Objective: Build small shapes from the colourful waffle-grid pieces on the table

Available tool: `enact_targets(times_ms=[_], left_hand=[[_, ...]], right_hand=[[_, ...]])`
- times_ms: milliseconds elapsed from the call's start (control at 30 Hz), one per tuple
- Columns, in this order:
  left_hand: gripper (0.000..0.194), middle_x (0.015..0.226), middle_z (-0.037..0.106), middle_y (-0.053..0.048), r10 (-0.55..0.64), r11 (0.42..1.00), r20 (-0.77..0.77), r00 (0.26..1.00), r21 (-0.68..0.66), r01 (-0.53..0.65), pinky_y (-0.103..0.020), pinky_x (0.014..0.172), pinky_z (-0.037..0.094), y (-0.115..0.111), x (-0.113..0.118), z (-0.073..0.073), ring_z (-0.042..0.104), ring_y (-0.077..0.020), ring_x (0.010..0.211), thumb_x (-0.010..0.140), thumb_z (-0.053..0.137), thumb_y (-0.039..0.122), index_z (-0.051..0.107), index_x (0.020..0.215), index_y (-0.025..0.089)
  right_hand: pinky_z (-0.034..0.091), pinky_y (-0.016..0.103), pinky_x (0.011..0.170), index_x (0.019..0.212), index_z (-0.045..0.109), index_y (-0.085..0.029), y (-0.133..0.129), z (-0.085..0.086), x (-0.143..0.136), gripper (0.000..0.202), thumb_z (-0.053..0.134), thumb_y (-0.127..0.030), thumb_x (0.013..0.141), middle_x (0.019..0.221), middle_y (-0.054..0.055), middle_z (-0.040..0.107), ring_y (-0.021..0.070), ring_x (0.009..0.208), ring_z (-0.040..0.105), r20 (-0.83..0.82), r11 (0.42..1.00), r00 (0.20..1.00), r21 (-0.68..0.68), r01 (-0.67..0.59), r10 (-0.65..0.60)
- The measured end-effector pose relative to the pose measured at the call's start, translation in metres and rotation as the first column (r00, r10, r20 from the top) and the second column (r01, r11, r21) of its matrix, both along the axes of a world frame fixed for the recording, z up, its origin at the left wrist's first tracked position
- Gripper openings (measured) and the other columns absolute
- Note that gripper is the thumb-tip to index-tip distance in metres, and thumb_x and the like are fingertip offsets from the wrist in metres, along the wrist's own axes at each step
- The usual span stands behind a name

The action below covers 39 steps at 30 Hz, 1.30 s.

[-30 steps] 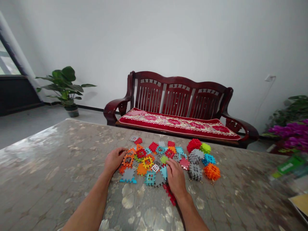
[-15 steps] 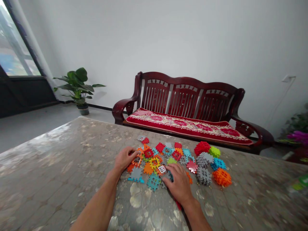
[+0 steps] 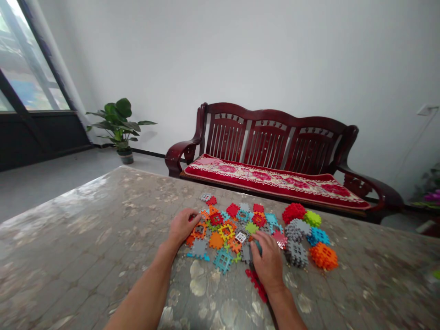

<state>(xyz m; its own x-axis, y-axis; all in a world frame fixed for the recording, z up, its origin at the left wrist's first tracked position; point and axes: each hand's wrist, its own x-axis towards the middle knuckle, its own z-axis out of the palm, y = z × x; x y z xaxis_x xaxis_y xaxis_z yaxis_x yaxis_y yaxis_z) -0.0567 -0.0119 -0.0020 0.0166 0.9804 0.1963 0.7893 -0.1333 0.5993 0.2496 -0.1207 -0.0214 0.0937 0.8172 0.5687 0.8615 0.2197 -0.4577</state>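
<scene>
Interlocking plastic tiles in many colours lie spread over the middle of the table. My left hand [image 3: 183, 228] rests at their left edge with curled fingers, beside an orange window tile [image 3: 199, 230]. A bit of dark red shows between its thumb and fingers, too small to make out. My right hand [image 3: 269, 261] is closed on a dark teal tile [image 3: 258, 247], mostly hidden by the fingers. Left of it lie a white window tile [image 3: 240, 237] and a grey tile [image 3: 246, 253]. A red strip of tiles [image 3: 256, 285] lies partly under my right wrist.
Sorted stacks stand on the right: red tiles [image 3: 294, 213], lime tiles [image 3: 312, 218], grey tiles [image 3: 297, 253], blue tiles [image 3: 318, 236] and orange tiles [image 3: 323, 256]. Beyond the patterned table [image 3: 103, 256] are a wooden bench [image 3: 268, 137] and a potted plant [image 3: 120, 123].
My right hand has shifted right and drawn back from the white window tile, and a teal tile now shows in its grip. More of the red strip is visible. The view has turned slightly left.
</scene>
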Motion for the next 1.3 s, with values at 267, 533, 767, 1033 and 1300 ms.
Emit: enact_targets(times_ms=[267,533,767,1033,1300], left_hand=[[0.019,0.097,0.073,-0.004,-0.290,0.940,-0.109,0.951,0.157,0.304,-0.035,0.095,0.041,-0.014,0.020,0.028,0.062,-0.0220,0.100,0.081,0.066,0.042,0.074,0.079,0.025],[0.047,0.114,0.065,-0.004,-0.488,0.857,-0.285,0.825,0.025,0.515,-0.042,0.103,0.033,-0.017,0.036,0.024,0.052,-0.0280,0.113,0.057,0.085,0.052,0.076,0.097,0.030],[0.056,0.120,0.058,-0.005,-0.504,0.851,-0.347,0.791,-0.046,0.523,-0.046,0.106,0.029,-0.022,0.038,0.024,0.045,-0.0311,0.118,0.048,0.090,0.052,0.073,0.097,0.030],[0.032,0.099,0.063,-0.003,-0.497,0.863,-0.298,0.815,-0.071,0.501,-0.038,0.097,0.035,-0.017,0.035,0.028,0.053,-0.0241,0.103,0.060,0.083,0.037,0.069,0.085,0.023],[0.012,0.091,0.071,-0.004,-0.395,0.915,-0.072,0.916,0.052,0.399,-0.033,0.093,0.043,-0.007,0.014,0.042,0.062,-0.0204,0.093,0.083,0.061,0.031,0.068,0.080,0.023]], right_hand=[[0.043,0.043,0.102,0.101,0.073,-0.024,-0.001,0.001,-0.004,0.025,0.051,-0.026,0.090,0.117,0.006,0.070,0.0243,0.113,0.058,0.003,0.999,1.000,-0.042,-0.028,0.028],[0.045,0.042,0.100,0.101,0.073,-0.024,-0.001,-0.003,-0.002,0.027,0.049,-0.025,0.090,0.116,0.007,0.070,0.0237,0.112,0.059,-0.036,0.997,0.999,-0.062,-0.037,0.035],[0.045,0.041,0.100,0.099,0.074,-0.025,-0.001,-0.001,-0.003,0.027,0.049,-0.025,0.089,0.115,0.006,0.070,0.0234,0.110,0.060,-0.038,0.998,0.999,-0.060,-0.022,0.020],[0.045,0.041,0.100,0.099,0.075,-0.024,-0.001,0.000,-0.003,0.027,0.049,-0.027,0.090,0.113,0.007,0.071,0.0232,0.109,0.061,-0.054,0.998,0.998,-0.062,-0.029,0.026],[0.045,0.041,0.098,0.097,0.075,-0.025,-0.002,0.005,-0.003,0.030,0.046,-0.030,0.093,0.109,0.007,0.073,0.0229,0.106,0.062,-0.079,0.998,0.996,-0.045,-0.039,0.035]])
